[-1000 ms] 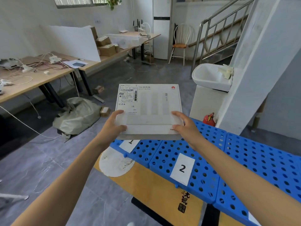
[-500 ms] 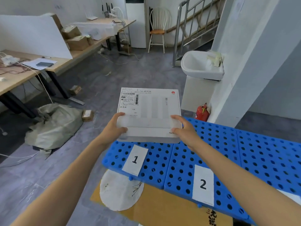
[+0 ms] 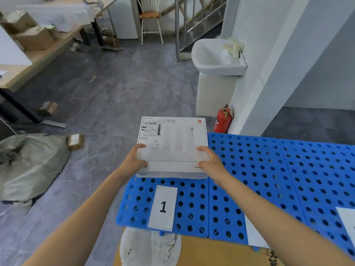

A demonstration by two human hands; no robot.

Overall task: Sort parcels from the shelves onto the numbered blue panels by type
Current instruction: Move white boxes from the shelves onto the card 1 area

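Both hands grip a flat white box [image 3: 172, 144] at the centre of the frame. The left hand [image 3: 134, 162] curls round its near left corner and the right hand [image 3: 211, 164] round its near right corner, with thumbs on top. Holding it at the two near corners likely keeps the wide, shallow parcel level and lets it be lowered without trapping fingers underneath. The box hangs over the far end of the blue panel [image 3: 192, 204] carrying the paper label "1" [image 3: 162, 207], which suggests this panel is its chosen slot; whether its underside already touches the panel cannot be told. Its right edge lines up with the seam to the next panel [image 3: 249, 169], and the numbered label is left uncovered. The box lies broad face up. Its long axis appears to run left to right across the frame, though foreshortening makes that uncertain. The shipping sticker sits at its upper left corner, and the print reads upright toward the wearer
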